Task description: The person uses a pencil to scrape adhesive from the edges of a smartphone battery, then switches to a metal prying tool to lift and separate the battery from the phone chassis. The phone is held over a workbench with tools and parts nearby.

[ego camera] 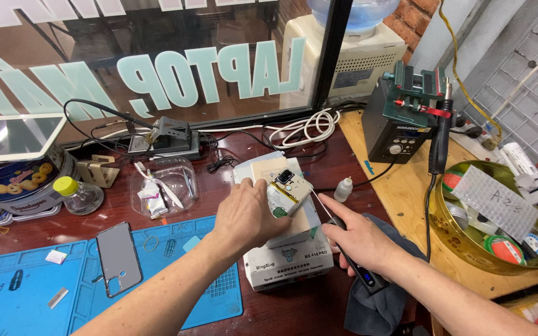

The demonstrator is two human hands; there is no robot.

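Head view shows a repair desk. One opened phone (287, 190) lies on a white heating box (284, 261) in the middle, insides up. Its back cover (118, 258) is already off and lies well apart on the blue mat (26, 292). The left hand (247, 214) is curled, fingers pressing the phone's edge to hold it. The right hand (356, 239) grips one thin black tool (344, 233), tip close to the phone's edge. I think the phone is partly taken apart, with inside work left. Count: one phone, one cover, one tool, two hands.
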